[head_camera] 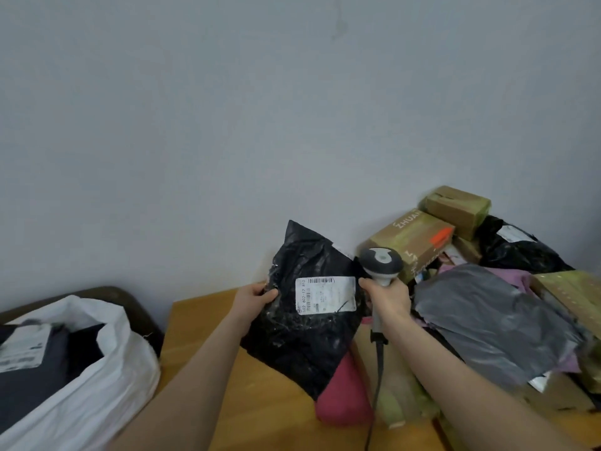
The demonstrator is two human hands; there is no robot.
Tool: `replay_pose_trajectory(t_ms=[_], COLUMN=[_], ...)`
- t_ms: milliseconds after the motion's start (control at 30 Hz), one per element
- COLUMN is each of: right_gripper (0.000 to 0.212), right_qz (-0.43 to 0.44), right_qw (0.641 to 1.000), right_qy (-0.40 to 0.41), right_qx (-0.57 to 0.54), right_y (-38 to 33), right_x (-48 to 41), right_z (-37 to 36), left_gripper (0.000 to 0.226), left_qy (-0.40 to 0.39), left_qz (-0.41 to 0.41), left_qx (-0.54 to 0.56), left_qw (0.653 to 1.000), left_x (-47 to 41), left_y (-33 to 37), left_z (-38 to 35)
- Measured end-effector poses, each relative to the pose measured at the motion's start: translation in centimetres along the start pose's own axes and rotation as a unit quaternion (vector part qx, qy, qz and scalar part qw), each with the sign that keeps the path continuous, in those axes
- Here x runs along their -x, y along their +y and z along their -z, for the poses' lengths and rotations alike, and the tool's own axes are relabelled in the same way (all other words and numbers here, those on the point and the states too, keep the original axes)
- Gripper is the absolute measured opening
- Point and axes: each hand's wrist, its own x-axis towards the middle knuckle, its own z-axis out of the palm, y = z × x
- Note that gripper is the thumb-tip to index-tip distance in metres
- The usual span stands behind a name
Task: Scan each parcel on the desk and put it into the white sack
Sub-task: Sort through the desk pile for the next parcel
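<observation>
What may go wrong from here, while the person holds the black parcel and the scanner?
1. The left hand grips the crinkled black plastic parcel only by one edge, so it may slip.
2. The grey handheld scanner in the right hand sits beside the white label, apparently not aimed at it; the scan may fail.
3. The scanner's cable runs beside the pink soft parcel and may snag it.

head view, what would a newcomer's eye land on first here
First comes the black parcel, held up mid-frame by the left hand with its white label facing the camera, and the scanner gripped in the right hand beside it. Next, the white sack at lower left, holding parcels, and the heap of parcels on the right of the desk.
</observation>
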Motion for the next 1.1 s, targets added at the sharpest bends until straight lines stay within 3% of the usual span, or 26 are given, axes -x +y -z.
replay_pose_trajectory(t_ms=[133, 200, 367, 1100], right_gripper=[0.01, 0.017, 0.022, 0.026], right_qz=[-0.023, -0.039, -0.041, -0.028], right_qw=[0.995, 0.991, 0.987, 0.984], right_qy=[-0.089, -0.125, -0.158, -0.151], right_qx=[-0.024, -0.012, 0.015, 0.091], right_y=[1.1, 1.7, 1.9, 2.0], right_x=[3.6, 5.2, 8.3, 11.7], right_z=[-2.2, -3.3, -4.5, -7.4], left_gripper=[0.006, 0.007, 0.006, 0.005], left_qy=[0.032, 0.033, 0.044, 0.054], left_qz=[0.032, 0.038, 0.038, 0.045], left_qx=[0.075, 0.09, 0.106, 0.116], left_qw=[0.996, 0.995, 0.993, 0.991], left_x=[-0.1, -0.2, -0.7, -1.8], left_y=[-1.2, -1.7, -2.7, -5.4], left_z=[1.7, 2.3, 3.6, 6.9])
